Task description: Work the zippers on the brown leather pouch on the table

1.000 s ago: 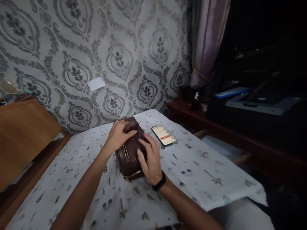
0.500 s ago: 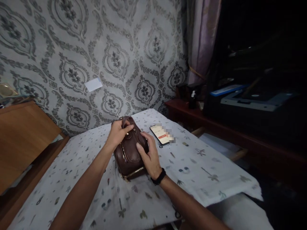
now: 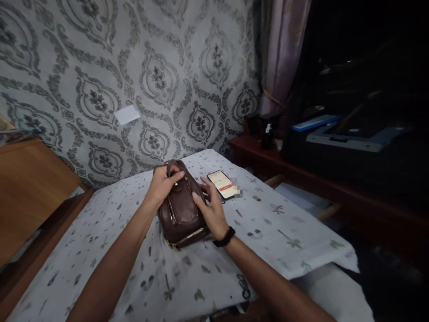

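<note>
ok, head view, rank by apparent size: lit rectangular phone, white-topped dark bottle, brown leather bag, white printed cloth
1. White printed cloth
2. Brown leather bag
3. Lit rectangular phone
4. White-topped dark bottle
Bottle seems farther back; apparent size only.

The brown leather bag (image 3: 182,205) lies on the white printed cloth (image 3: 268,243). To its right lies the rectangular black-edged phone (image 3: 221,182); behind stands the grey patterned wall (image 3: 187,67).

Right hand (image 3: 214,216) now at right edge of brown bag (image 3: 183,203)
</note>
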Demonstrator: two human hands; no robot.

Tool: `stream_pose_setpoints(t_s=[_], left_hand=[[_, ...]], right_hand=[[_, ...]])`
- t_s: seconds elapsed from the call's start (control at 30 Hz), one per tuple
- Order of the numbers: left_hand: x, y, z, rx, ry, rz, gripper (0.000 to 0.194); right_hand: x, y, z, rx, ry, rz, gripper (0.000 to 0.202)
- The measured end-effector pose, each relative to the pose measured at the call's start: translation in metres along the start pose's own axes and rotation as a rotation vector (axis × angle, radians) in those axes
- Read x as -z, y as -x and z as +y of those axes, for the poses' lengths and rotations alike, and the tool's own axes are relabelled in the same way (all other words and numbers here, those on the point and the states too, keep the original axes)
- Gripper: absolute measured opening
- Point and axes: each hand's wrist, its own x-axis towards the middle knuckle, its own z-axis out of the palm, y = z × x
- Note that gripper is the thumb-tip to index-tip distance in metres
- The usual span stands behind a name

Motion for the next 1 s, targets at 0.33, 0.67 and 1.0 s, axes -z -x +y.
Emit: stream_pose_setpoints(t_s=[0.33, 0.67, 1.0], left_hand=[[0.002, -0.004, -0.006, -0.055, -0.06, -0.031, 0.025], [0.003, -0.005, -0.013, -0.064, -0.075, -0.038, 0.025], [0.004, -0.006, -0.018, -0.081, -0.115, -0.038, 0.024]], right_hand=[[0.011, -0.007, -0.01, 0.074, 0.104, -0.055, 0.022], [0.04, 0.001, -0.038, 0.536, 0.718, -0.164, 0.014], [0.057, -0.016, -0.054, 0.701, 0.986, -0.438, 0.025]])
